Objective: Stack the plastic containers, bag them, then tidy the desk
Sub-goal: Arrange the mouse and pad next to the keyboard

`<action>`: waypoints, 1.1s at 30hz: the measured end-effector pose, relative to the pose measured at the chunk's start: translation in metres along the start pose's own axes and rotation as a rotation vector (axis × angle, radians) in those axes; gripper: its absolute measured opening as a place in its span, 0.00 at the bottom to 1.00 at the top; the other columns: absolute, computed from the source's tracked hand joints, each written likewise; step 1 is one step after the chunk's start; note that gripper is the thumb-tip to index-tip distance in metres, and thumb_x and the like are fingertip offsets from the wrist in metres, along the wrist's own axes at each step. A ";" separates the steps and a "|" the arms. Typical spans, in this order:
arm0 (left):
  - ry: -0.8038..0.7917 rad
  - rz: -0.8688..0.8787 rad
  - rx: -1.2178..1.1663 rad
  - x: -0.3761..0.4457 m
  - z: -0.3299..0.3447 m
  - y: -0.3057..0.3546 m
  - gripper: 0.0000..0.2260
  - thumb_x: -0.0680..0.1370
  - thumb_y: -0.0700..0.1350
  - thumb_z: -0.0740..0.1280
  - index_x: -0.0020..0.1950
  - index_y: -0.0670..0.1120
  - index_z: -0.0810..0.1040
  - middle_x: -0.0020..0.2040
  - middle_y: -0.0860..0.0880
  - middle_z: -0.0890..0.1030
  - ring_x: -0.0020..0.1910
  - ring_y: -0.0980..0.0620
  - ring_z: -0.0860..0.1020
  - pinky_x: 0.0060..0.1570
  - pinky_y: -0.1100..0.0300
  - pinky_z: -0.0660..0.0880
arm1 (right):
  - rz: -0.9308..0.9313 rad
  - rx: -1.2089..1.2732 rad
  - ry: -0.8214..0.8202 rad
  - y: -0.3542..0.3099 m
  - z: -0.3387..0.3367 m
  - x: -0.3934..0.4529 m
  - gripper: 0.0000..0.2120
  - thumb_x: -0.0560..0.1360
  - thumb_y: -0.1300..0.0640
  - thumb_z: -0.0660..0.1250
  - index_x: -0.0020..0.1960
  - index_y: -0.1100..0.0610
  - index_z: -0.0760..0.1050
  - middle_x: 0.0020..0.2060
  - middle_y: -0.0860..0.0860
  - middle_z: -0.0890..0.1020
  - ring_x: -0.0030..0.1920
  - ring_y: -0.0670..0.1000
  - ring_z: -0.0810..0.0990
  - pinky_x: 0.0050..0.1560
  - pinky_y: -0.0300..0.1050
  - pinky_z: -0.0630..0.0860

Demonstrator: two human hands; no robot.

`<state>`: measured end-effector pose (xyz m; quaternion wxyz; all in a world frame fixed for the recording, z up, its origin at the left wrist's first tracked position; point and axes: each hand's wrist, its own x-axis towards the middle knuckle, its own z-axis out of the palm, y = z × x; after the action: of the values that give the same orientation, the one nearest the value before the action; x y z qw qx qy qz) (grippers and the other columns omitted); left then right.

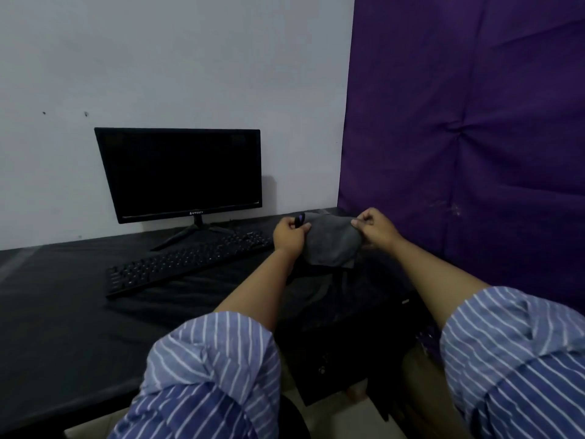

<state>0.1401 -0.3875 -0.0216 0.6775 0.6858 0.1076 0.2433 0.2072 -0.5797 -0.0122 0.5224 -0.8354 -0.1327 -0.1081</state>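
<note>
Dim room, pale wall [190,58] at left, purple fabric [474,122] at right, black-covered desk [63,312] below with dark monitor [180,172] and black keyboard [186,261]. Grey cloth [329,245] held up over the desk's far right end, just beside the keyboard's right end, stretched between both hands. Left hand [289,237] curled on its left edge, right hand [376,231] pinching its top right edge; small dark object [299,220] at the left hand, too blurred to identify; striped sleeves [215,375] in the foreground.
</note>
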 end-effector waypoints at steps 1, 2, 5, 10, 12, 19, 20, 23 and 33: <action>-0.003 -0.022 -0.028 0.009 0.002 -0.001 0.11 0.72 0.39 0.73 0.52 0.39 0.79 0.49 0.43 0.82 0.48 0.47 0.79 0.56 0.51 0.77 | -0.008 0.003 0.011 -0.002 0.000 0.005 0.07 0.77 0.56 0.68 0.44 0.56 0.71 0.39 0.52 0.77 0.43 0.52 0.76 0.47 0.51 0.76; -0.013 -0.044 -0.058 0.020 0.005 -0.002 0.11 0.70 0.40 0.74 0.51 0.40 0.80 0.48 0.43 0.83 0.48 0.45 0.81 0.56 0.49 0.78 | -0.016 -0.001 0.019 -0.003 0.001 0.012 0.06 0.77 0.56 0.67 0.46 0.57 0.71 0.39 0.51 0.76 0.43 0.52 0.76 0.47 0.50 0.76; -0.040 -0.100 -0.140 0.045 0.008 -0.006 0.16 0.64 0.42 0.76 0.49 0.39 0.82 0.47 0.41 0.84 0.49 0.41 0.83 0.54 0.43 0.79 | -0.034 0.005 0.037 -0.003 0.007 0.034 0.07 0.77 0.55 0.67 0.48 0.58 0.72 0.41 0.52 0.76 0.44 0.52 0.76 0.44 0.48 0.75; -0.044 -0.113 -0.105 0.075 0.007 -0.003 0.09 0.72 0.36 0.73 0.50 0.35 0.81 0.44 0.41 0.82 0.43 0.46 0.80 0.49 0.53 0.79 | -0.009 -0.013 0.030 0.006 0.025 0.078 0.08 0.77 0.54 0.68 0.49 0.58 0.72 0.40 0.49 0.76 0.45 0.52 0.77 0.46 0.51 0.78; -0.032 -0.126 -0.068 0.094 0.008 -0.011 0.04 0.71 0.38 0.74 0.42 0.39 0.81 0.43 0.41 0.82 0.43 0.46 0.80 0.51 0.51 0.80 | -0.010 -0.016 0.020 0.011 0.034 0.096 0.08 0.77 0.54 0.68 0.49 0.58 0.73 0.39 0.48 0.76 0.45 0.51 0.76 0.45 0.48 0.76; -0.064 -0.211 0.010 0.166 0.015 -0.047 0.14 0.69 0.40 0.76 0.31 0.44 0.72 0.35 0.42 0.75 0.36 0.47 0.74 0.49 0.43 0.78 | 0.020 -0.056 0.002 0.030 0.066 0.159 0.07 0.77 0.55 0.67 0.49 0.58 0.72 0.47 0.53 0.78 0.48 0.50 0.75 0.48 0.41 0.69; -0.068 -0.223 0.017 0.174 0.017 -0.051 0.16 0.69 0.40 0.76 0.30 0.45 0.70 0.34 0.42 0.74 0.36 0.47 0.74 0.48 0.43 0.79 | 0.027 -0.061 0.003 0.033 0.070 0.167 0.07 0.77 0.55 0.67 0.49 0.58 0.72 0.47 0.53 0.78 0.48 0.50 0.75 0.47 0.41 0.69; -0.062 -0.247 0.040 0.200 0.023 -0.061 0.15 0.70 0.39 0.76 0.31 0.46 0.70 0.39 0.41 0.76 0.39 0.47 0.76 0.50 0.41 0.78 | 0.047 -0.075 -0.018 0.042 0.081 0.191 0.06 0.77 0.56 0.67 0.49 0.58 0.72 0.47 0.53 0.77 0.48 0.50 0.75 0.38 0.39 0.69; -0.019 -0.328 0.097 0.278 0.040 -0.091 0.12 0.71 0.38 0.74 0.51 0.34 0.80 0.53 0.37 0.82 0.45 0.46 0.80 0.44 0.59 0.76 | 0.112 -0.119 -0.141 0.079 0.119 0.278 0.09 0.76 0.55 0.69 0.42 0.57 0.71 0.43 0.50 0.77 0.46 0.50 0.75 0.43 0.42 0.71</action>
<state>0.4145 -0.2843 -0.0577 0.6752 0.6932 0.2232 0.1172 0.5007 -0.4751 -0.0418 0.4666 -0.8764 -0.1156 -0.0274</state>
